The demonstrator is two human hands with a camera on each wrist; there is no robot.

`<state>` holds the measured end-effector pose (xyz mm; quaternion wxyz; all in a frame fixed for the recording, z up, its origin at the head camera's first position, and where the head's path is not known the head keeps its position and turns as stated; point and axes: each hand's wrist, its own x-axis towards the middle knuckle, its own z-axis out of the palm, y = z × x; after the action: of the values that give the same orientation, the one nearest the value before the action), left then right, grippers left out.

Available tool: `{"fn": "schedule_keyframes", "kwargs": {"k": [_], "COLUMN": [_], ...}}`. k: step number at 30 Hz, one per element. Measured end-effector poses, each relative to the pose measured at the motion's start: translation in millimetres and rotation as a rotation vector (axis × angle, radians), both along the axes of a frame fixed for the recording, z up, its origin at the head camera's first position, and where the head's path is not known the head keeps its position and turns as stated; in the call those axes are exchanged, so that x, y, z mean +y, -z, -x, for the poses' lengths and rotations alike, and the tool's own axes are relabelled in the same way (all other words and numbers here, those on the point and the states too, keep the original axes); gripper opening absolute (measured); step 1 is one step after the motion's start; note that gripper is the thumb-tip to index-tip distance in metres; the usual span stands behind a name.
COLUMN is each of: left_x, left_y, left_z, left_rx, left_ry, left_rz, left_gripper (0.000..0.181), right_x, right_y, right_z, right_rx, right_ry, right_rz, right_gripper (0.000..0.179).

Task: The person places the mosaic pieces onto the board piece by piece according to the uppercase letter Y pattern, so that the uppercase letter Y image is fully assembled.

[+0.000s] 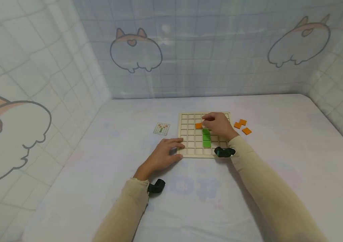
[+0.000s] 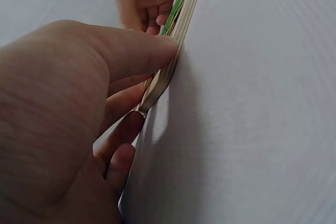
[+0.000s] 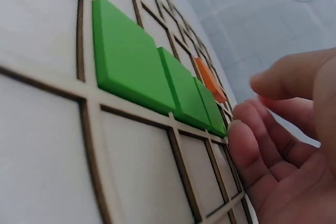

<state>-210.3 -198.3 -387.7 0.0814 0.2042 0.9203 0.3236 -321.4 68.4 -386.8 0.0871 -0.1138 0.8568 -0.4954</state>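
Bench [image 1: 123,134], spread with white cloth, carries a square, pale wooden board [image 1: 191,144] divided by raised strips into small square cells. Toward the board's right half, flat, square green tiles [image 1: 206,144] fill cells in a single column, three of them showing. One flat, square orange tile [image 1: 198,125] sits a row farther off and one column to the left.

The person's left hand [image 1: 163,154] is released, its fingers extended, thumb and fingertips touching the board at its near left corner. The right hand [image 1: 218,125] is over the board just beyond the green tiles, fingers bent and thumb close to them; whether anything is grasped between the tips cannot be told.

Three loose orange tiles [image 1: 246,131] lie on the cloth right of the board, two close together and the third nearer the person. Left of the board lies a small white card [image 1: 161,128] printed with a grid and an orange-and-green Y-shaped pattern. Cream sleeves [image 1: 132,205] cover both forearms, with a black device [image 1: 157,186] at each wrist.
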Motion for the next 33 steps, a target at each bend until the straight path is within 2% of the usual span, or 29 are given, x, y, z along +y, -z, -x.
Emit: {"fn": "schedule_keyframes", "kwargs": {"k": [4, 9, 14, 19, 25, 29, 33], "left_x": [2.5, 3.6, 4.3, 5.2, 2.6, 0.6, -1.2], "left_y": [-0.7, -2.2, -2.6, 1.3, 6.1, 7.4, 8.3], "left_z": [1.4, 3.5, 5.4, 4.8, 1.9, 0.6, -0.3], "left_rx": [0.0, 0.001, 0.007, -0.001, 0.009, 0.018, 0.028], "left_ry": [-0.004, -0.015, -0.027, -0.017, -0.004, 0.005, 0.005], "left_rz": [0.008, 0.017, 0.003, -0.002, -0.008, -0.005, -0.005], "left_gripper": [0.037, 0.037, 0.037, 0.037, 0.037, 0.037, 0.037], "right_x": [12.1, 22.3, 22.5, 13.1, -1.3, -4.2, -2.8], "right_y": [-2.2, -6.7, -3.1, 4.9, 4.8, 4.2, 4.5], "right_z": [-4.5, -8.8, -5.1, -1.8, -8.6, -12.6, -15.7], "right_rx": [-0.051, -0.09, -0.067, 0.031, 0.128, 0.131, 0.136], "right_ry": [0.053, 0.134, 0.087, 0.023, -0.049, -0.046, -0.026], "right_rz": [0.176, 0.276, 0.219, 0.053, -0.127, -0.145, -0.105], "right_gripper": [0.037, 0.035, 0.033, 0.027, 0.025, 0.026, 0.027]}}
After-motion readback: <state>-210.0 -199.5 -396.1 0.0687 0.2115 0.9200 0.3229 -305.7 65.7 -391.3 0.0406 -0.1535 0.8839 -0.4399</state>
